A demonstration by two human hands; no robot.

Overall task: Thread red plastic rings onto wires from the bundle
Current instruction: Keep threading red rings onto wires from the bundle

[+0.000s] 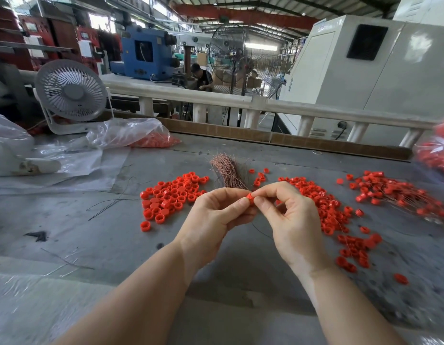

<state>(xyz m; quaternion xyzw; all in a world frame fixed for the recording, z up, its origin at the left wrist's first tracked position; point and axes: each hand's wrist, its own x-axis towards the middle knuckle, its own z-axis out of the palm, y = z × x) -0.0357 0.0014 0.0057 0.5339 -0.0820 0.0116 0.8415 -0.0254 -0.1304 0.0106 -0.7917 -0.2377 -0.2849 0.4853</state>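
One red plastic ring [249, 196] is pinched between the fingertips of my left hand [216, 217] and my right hand [288, 220], held above the grey table. A thin dark wire [262, 231] hangs down from between the hands. The copper-coloured wire bundle [227, 171] lies just behind my fingers, fanning out towards the far side. A pile of loose red rings [171, 196] lies to the left of my hands. Another spread of red rings [333, 215] lies to the right, and further right are rings with wires through them [400, 192].
A small white desk fan [71, 93] stands at the back left beside a clear plastic bag of red rings [151, 138]. Another bag of red rings [437, 150] sits at the right edge. Loose dark wires [111, 201] lie on the table [91, 235]. A person works in the background.
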